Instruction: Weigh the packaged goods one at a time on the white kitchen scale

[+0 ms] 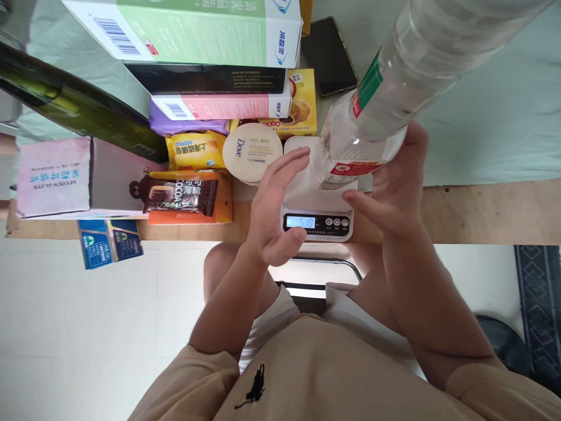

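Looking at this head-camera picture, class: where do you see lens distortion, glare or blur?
Head view: the clear bottle on the scale balloons toward the lens, wide-angle stretch; the green bottle at left bends likewise; the scale's lit display glows; the hands look sharp.

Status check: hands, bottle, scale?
Left hand and right hand open, flanking the bottle. Bottle upright on scale, display lit. Dove jar beside the scale.

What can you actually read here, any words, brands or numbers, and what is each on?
"Dove": round cream jar.
"COCOA": brown snack packet.
"510": display of the white kitchen scale.
Chinese print on the boxes, the yellow packet and the clear bottle label: too small to read.
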The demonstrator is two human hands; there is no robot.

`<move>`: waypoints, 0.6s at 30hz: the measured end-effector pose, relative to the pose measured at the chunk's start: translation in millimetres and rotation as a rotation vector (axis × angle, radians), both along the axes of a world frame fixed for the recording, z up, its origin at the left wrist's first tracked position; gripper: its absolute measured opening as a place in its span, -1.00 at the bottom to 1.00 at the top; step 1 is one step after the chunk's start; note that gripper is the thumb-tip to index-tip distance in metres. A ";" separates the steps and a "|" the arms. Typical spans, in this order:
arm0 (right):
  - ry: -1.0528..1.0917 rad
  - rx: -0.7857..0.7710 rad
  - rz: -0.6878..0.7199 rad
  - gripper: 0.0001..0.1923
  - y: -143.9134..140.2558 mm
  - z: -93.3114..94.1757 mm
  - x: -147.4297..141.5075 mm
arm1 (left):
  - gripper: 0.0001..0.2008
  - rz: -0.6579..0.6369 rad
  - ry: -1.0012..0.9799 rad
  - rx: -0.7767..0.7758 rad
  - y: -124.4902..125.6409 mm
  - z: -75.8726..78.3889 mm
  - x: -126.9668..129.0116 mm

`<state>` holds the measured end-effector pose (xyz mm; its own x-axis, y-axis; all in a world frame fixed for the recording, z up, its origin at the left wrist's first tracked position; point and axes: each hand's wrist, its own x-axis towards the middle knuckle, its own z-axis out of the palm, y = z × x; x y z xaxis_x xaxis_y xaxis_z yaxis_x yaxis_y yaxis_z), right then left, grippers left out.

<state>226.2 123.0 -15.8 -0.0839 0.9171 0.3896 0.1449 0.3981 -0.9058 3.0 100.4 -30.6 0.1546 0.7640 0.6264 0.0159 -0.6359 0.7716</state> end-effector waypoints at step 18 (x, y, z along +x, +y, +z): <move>-0.016 0.133 0.014 -0.20 7.8 0.0 -3.3 | -0.11 0.025 0.042 -0.046 6.6 -4.5 16.3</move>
